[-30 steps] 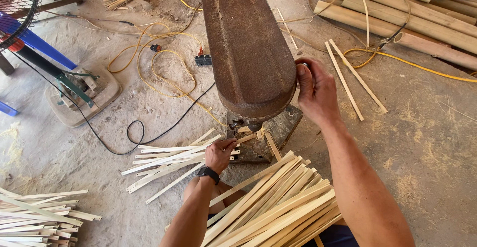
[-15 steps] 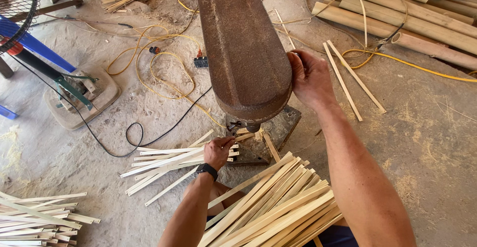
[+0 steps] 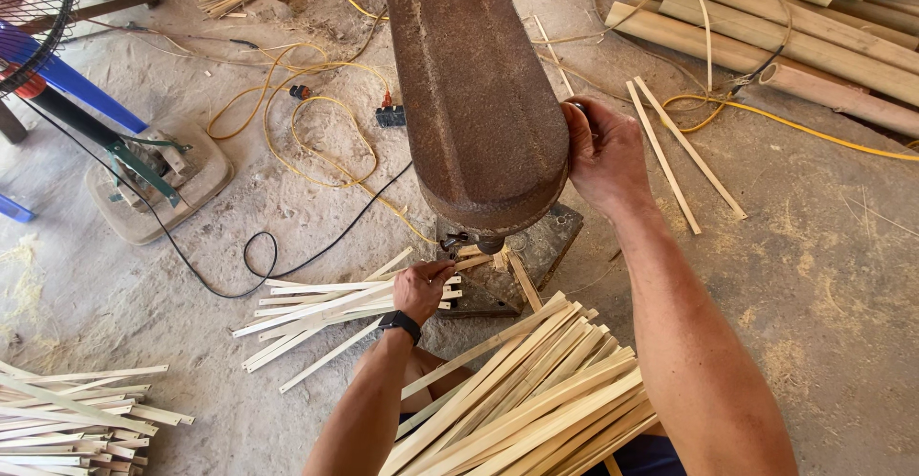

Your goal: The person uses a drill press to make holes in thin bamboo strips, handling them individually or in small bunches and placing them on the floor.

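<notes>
Looking down from my head: my right hand [image 3: 601, 155] wraps its fingers around the side of the rusty machine housing [image 3: 474, 93], at 3 o'clock of it, gripping there to work or steady the machine, I judge. My left hand [image 3: 423, 287] sits at 6 o'clock under the housing, fingers pinched on a thin bamboo strip [image 3: 471, 262] whose end points into the tool head, so it feeds straight. Loose cut strips [image 3: 316, 315] lie on the floor at 9 o'clock of that hand, and a thick bundle of strips [image 3: 536, 390] rests across my lap, within reach.
</notes>
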